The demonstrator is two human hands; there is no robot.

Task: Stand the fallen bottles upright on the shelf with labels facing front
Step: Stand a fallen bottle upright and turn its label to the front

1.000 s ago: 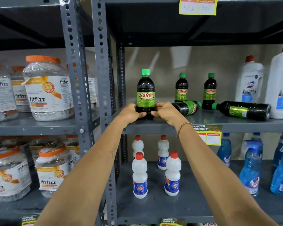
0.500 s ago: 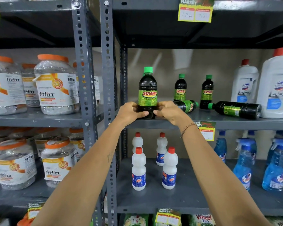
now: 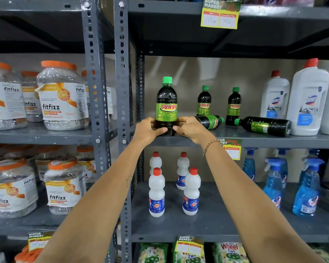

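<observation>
at the shelf's [image 3: 273,142] front left edge, left hand [image 3: 147,130] and right hand [image 3: 190,129] each closed their grip on an upright bottle [image 3: 166,107] labelled "sunny", facing front. two more [image 3: 203,101] stood behind with open room between, and two [image 3: 263,125] lay fallen.

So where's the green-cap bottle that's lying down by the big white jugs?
In the head view, the fallen bottle lies on the middle shelf, right of centre, with its cap pointing left, just left of the white jugs.
</observation>
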